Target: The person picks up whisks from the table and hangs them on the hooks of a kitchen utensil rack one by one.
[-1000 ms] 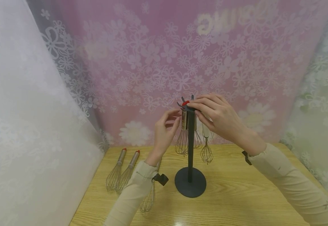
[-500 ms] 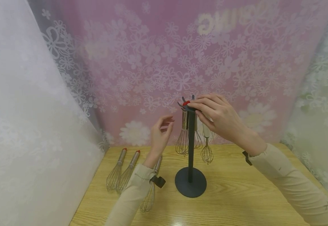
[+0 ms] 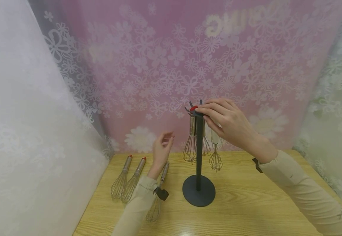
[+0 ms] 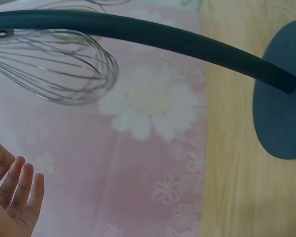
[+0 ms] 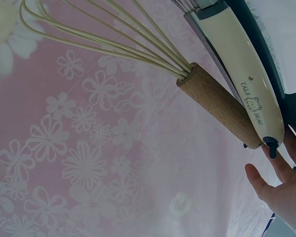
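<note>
A dark stand with hooks at its top stands on the table, with whisks hanging from it. My right hand grips the stand's top, fingers over the hub and thumb beside the post. Beside that hand in the right wrist view hang a cream-handled whisk and a wooden-handled whisk. To the stand's left, my left hand is raised, loosely curled and holding nothing. Near it in the left wrist view hangs a wire whisk. A steel whisk lies partly hidden under the left forearm.
Two steel whisks with red tips, one farther left and one beside it, lie at the left of the wooden table. The stand's round base sits near the middle. A pink flowered curtain hangs behind.
My left hand has drawn away from the hanging whisk at the stand's top, moving left and down. My right hand has stayed at the top of the stand.
</note>
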`<state>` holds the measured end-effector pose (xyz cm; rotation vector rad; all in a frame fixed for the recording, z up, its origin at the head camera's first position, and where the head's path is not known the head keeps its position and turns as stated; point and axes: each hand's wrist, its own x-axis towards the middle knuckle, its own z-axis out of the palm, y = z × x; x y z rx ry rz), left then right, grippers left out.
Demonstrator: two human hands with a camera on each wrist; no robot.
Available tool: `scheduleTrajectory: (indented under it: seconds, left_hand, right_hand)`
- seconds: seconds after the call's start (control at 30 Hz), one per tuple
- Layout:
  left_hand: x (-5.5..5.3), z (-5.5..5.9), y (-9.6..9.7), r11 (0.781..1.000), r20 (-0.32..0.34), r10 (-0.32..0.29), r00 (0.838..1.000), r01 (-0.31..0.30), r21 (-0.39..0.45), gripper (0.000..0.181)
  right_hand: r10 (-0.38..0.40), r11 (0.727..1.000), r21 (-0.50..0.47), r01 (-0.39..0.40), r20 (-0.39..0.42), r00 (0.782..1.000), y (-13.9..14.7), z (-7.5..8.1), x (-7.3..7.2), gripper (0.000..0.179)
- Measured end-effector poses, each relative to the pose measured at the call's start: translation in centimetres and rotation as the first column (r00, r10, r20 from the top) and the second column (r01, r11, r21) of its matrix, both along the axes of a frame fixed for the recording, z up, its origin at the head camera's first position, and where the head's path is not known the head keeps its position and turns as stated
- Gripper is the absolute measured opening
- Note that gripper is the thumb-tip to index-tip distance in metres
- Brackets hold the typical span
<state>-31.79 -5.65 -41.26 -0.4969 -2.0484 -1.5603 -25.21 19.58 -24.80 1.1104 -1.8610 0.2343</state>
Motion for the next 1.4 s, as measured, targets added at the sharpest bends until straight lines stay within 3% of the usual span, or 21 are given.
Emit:
scheduleTrajectory:
  seconds: [0.23,0.5,0.73,0.9,1.2,1.4]
  left_hand:
    - [-1.0,-2.9,-1.1,0.998,0.065,0.050,0.997,-0.048,-0.042,0.023]
    - [-1.9,-5.2,-2.2,0.989,0.125,0.112,0.986,-0.099,-0.110,0.018]
    - [-2.1,-6.5,-2.7,0.982,0.116,0.147,0.982,-0.130,-0.139,0.015]
    - [-2.2,-7.3,-2.9,0.969,0.160,0.196,0.967,-0.165,-0.186,0.015]
    - [-2.1,-8.5,-3.9,0.938,0.255,0.239,0.937,-0.155,-0.310,0.013]
    - [-2.3,-9.3,-4.4,0.914,0.221,0.255,0.941,-0.161,-0.371,0.011]
  right_hand:
    - [0.006,1.000,-0.003,-0.006,0.000,1.000,0.0,0.0,0.0,0.037]
    - [-0.010,1.000,-0.002,0.010,0.005,1.000,0.0,-0.1,0.0,0.038]
    - [-0.004,1.000,-0.001,0.004,0.004,1.000,0.0,-0.1,0.0,0.040]
    - [0.000,1.000,0.000,0.000,0.004,1.000,0.0,0.0,-0.1,0.043]
    - [-0.016,1.000,0.013,0.015,0.004,1.000,0.1,0.1,0.0,0.037]
    - [-0.015,1.000,0.018,0.015,0.010,1.000,0.0,0.1,0.0,0.039]
